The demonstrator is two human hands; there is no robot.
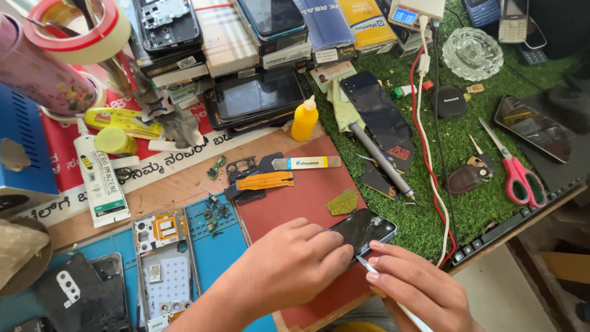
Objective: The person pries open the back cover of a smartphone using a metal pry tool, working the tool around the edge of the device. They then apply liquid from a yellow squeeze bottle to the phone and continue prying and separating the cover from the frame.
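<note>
Currently: left hand (pixel 289 270) pins cracked phone (pixel 362 229) on red mat (pixel 301 197), worktop's near edge. Right hand (pixel 415 286) grips white pry tool (pixel 399 305). Risk: a slip could spread the cracks or cut fingers.

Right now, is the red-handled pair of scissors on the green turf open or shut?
Shut. The red-handled scissors lie flat on the green turf, blades together in a single point, with the two handle loops side by side.
</note>
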